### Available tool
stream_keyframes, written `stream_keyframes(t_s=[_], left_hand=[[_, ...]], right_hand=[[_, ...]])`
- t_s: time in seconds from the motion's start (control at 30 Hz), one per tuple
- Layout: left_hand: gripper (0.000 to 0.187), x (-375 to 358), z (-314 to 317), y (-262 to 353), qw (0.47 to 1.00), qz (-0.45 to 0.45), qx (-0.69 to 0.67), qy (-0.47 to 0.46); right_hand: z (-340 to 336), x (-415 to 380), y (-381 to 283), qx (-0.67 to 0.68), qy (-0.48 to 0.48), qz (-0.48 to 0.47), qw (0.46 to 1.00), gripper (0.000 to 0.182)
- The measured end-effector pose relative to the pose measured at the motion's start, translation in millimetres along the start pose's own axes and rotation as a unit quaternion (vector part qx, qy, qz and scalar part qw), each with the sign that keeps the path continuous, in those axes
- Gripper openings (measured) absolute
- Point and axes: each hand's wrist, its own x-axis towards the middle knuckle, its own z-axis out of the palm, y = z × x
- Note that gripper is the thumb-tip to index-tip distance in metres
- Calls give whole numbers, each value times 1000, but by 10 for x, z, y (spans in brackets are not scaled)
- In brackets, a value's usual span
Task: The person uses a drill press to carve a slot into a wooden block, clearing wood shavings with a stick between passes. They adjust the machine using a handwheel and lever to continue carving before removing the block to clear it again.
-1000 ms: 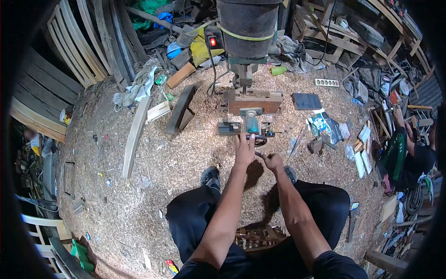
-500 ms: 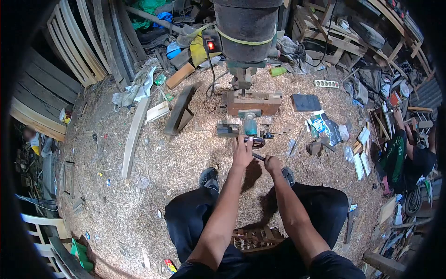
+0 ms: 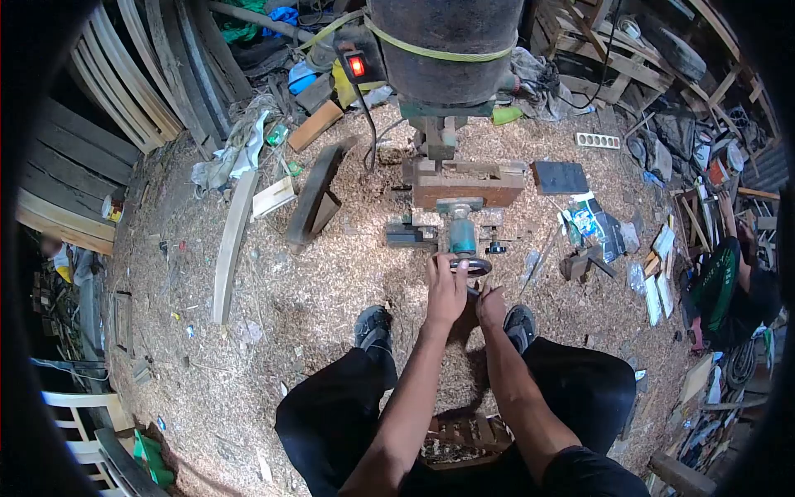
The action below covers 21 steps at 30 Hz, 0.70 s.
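In the middle of the view stands a machine with a large dark motor housing [image 3: 443, 62] above a reddish wooden block [image 3: 468, 195]. Slots and shavings show on top of the block. Below it are a green clamp part [image 3: 462, 235] and a round handwheel [image 3: 476, 267]. My left hand [image 3: 447, 290] is closed on the left side of the handwheel's rim. Just to the lower right, my right hand [image 3: 490, 306] is closed around a dark lever that shows only in part beside its fingers.
Wood shavings cover the floor [image 3: 315, 340]. Dark shaped timber [image 3: 319, 195] and a long pale piece [image 3: 235, 248] lie left. At right are a black box [image 3: 559, 177], a power strip [image 3: 598, 141] and a person in dark clothing [image 3: 725, 286]. A lit red switch [image 3: 357, 65] hangs beside the motor.
The view has shifted, and the machine appears nearer and a little to the right. My right hand has moved closer to my left hand and lower, turning the lever.
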Motion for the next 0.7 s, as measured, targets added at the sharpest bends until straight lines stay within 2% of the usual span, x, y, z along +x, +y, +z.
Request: stream_keyframes(t_s=[0.07, 0.1, 0.2, 0.23, 0.33, 0.4, 0.43, 0.47, 0.53, 0.63, 0.7], left_hand=[[33, -10, -15, 6, 1000, -2, -4, 2], [33, -16, -30, 31, 1000, -6, -11, 3], [30, -7, -147, 106, 999, -18, -25, -17], [28, 14, -180, 100, 999, -12, -26, -18], [21, 98, -294, 57, 998, 5, -56, 19], [20, 174, -482, 176, 996, -14, -76, 40], [19, 248, -598, 272, 997, 10, -28, 68], [21, 345, -679, 305, 994, 26, -41, 94], [24, 554, -885, 721, 982, 25, -141, 122], [26, 869, -1306, 1641, 963, 151, -70, 213], [26, 1169, -1526, 2157, 930, 243, -120, 249]], right_hand=[[-95, -29, 42, 29, 8, 0, 1000, 51], [-131, -52, 50, 20, 39, -11, 999, 48], [-366, -46, 37, 106, 97, -64, 988, 43], [-430, -2, -53, 167, 134, -48, 976, 32], [-712, 93, -401, 308, 232, -184, 904, 23], [-1102, 25, -805, 371, 234, -233, 868, 20], [-1347, -111, -1046, 403, 234, -257, 847, 19], [-1580, -258, -1277, 421, 230, -277, 832, 19], [-2082, -560, -1760, 459, 227, -319, 798, 20], [-2811, -1001, -2362, 512, 206, -403, 730, 21], [-3257, -1122, -2762, 548, 196, -438, 685, 18]])
